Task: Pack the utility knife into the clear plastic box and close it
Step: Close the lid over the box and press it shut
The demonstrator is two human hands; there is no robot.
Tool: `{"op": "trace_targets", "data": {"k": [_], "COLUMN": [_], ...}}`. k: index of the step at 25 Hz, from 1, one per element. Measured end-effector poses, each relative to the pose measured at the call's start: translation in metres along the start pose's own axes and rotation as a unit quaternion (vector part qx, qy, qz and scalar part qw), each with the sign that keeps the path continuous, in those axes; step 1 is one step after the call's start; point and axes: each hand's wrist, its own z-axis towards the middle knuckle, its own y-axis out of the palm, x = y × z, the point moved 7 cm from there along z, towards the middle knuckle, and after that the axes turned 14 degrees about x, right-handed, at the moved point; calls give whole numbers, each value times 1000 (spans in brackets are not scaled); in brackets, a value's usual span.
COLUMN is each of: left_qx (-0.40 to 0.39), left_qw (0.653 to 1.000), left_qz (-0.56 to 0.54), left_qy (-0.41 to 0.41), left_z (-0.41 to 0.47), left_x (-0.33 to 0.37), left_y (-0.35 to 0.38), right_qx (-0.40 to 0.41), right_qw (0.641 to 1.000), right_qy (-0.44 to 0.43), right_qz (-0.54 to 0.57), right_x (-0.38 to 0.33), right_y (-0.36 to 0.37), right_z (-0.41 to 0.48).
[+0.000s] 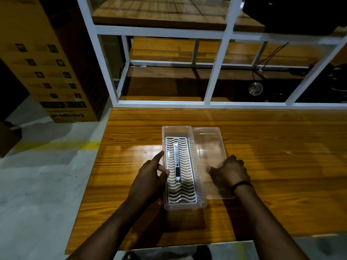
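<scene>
A clear plastic box [165,132] stands open on the wooden table [272,143], with a white wavy grid tray inside. The utility knife [177,162], silver with a dark slider, lies lengthwise on that grid. The clear lid [208,139] lies flat on the table, right beside the box. My left hand [150,175] rests against the box's left wall, index finger stretched along the rim. My right hand [229,170] is curled over the lid's near part, fingers gripping its edge.
A white metal shelf frame [216,72] with wooden shelves stands behind the table. A large cardboard carton [47,59] stands on the floor at the left. Black cables and a round dark object [255,88] lie on the lower shelf at the right.
</scene>
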Motion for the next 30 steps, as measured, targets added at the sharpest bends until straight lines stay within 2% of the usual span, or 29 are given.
{"op": "trace_targets", "data": {"k": [3, 8, 11, 16, 18, 20, 23, 26, 30], "left_qx": [3, 20, 20, 15, 13, 15, 13, 24, 58], "left_qw": [1000, 1000, 1000, 1000, 1000, 1000, 997, 985, 985], "left_qz": [-7, 2, -3, 9, 11, 6, -70, -146, -111], "left_qy": [0, 4, 3, -3, -9, -15, -42, -88, -120], "left_z": [-1, -1, -1, -1, -2, -1, 0, 0, 5], "left_x": [2, -1, 0, -2, -3, -6, -8, -12, -18], "left_y": [0, 0, 0, 2, 3, 0, -4, -7, -9], "right_qx": [-18, -43, -75, -184, -182, -142, -104, -23, 31], "right_qw": [992, 953, 941, 894, 911, 950, 978, 981, 970], "right_qy": [-15, -22, -35, -64, -90, -116, -146, -193, -239], "right_qz": [126, 299, 327, 404, 359, 251, 106, 17, -29], "right_x": [-13, -39, -56, -88, -88, -84, -84, -90, -90], "right_y": [-16, -62, -72, -47, -32, -20, -8, -8, 1], "right_z": [2, -22, -39, -78, -89, -91, -97, -110, -117]}}
